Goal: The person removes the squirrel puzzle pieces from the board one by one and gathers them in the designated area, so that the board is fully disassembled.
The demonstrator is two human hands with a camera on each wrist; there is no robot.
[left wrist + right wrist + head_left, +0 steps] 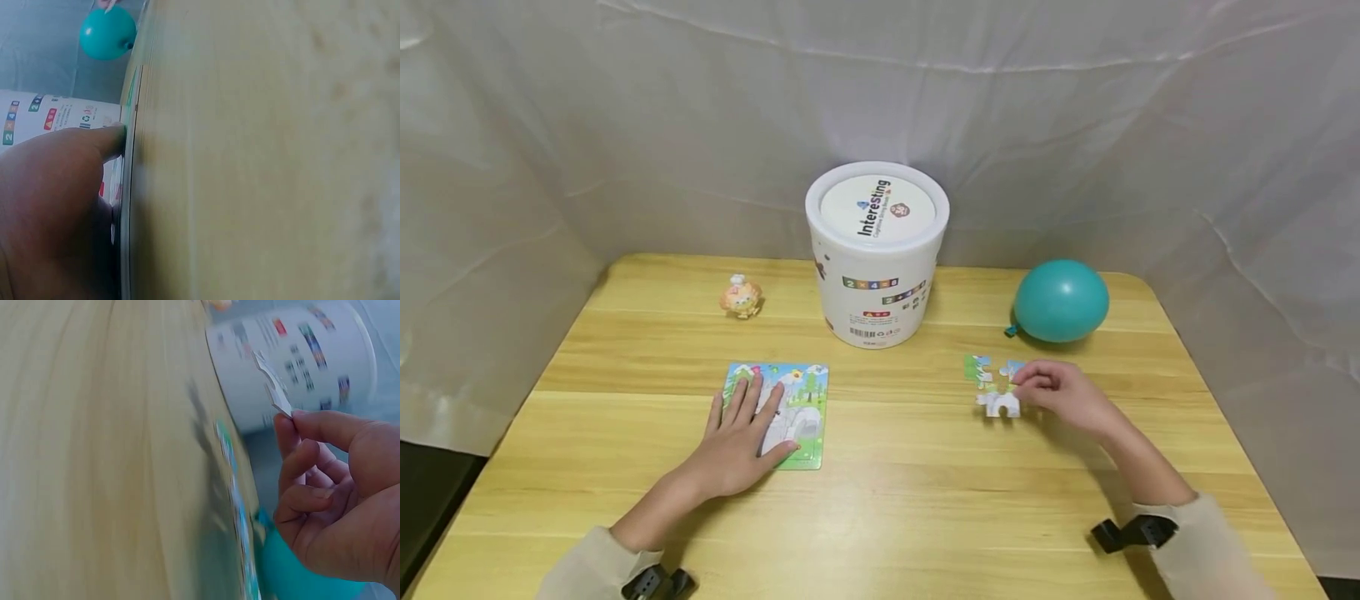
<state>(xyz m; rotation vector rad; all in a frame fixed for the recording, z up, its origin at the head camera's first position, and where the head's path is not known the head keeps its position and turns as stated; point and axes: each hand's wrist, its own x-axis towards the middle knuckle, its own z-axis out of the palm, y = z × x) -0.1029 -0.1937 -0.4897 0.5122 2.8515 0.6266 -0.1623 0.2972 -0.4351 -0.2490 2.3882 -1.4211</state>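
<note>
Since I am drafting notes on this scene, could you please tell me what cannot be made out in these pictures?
- Head view: part of the puzzle board, covered by the left hand.
- Head view: the gripped end of the puzzle piece, covered by the right hand.
- Head view: lowest lines on the bucket, too small.
- Right wrist view: the loose pieces' printing, steeply angled and blurred.
- Right wrist view: part of the balloon, behind the right hand and bottom edge.

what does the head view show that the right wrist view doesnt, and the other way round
Only the head view shows the left hand spread on the puzzle board, and the printed lid top.

Only the right wrist view shows the held puzzle piece nearly edge-on.

Both show the right hand pinching that piece, other loose pieces, the white tub and the teal balloon.
</note>
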